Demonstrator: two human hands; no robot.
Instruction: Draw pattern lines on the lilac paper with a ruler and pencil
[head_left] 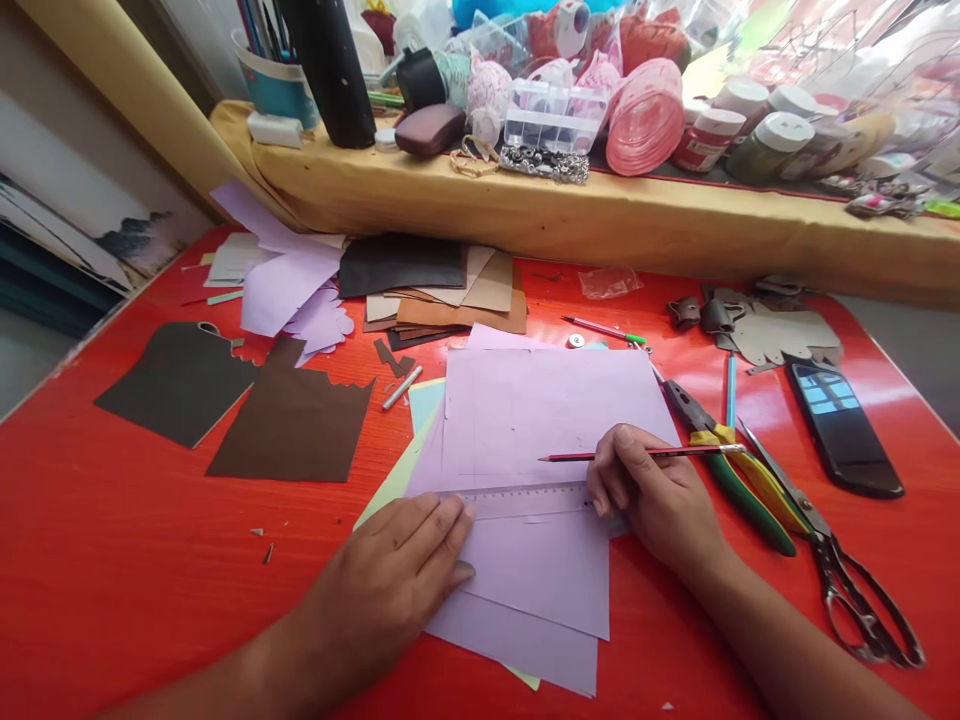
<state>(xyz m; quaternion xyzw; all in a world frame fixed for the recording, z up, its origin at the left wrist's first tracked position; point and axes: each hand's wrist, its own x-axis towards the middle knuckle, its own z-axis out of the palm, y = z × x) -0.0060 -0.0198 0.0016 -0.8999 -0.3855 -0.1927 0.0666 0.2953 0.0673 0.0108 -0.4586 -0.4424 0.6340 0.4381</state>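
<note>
Craft workspace indicated: leather-like sheets (300,430), pliers (750,502) and tailor's shears (821,537) are spread over a red tabletop (150,560); the cloth-draped ledge (450,205) behind is crowded with lidded jars (772,150), a clear plastic box (551,128) and trinkets.

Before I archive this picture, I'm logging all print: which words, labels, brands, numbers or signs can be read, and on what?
None can be read.
ruler: scale marks show; numbers too small.
pencil: any print too small.
red jar: any lettering too blurred.
</note>
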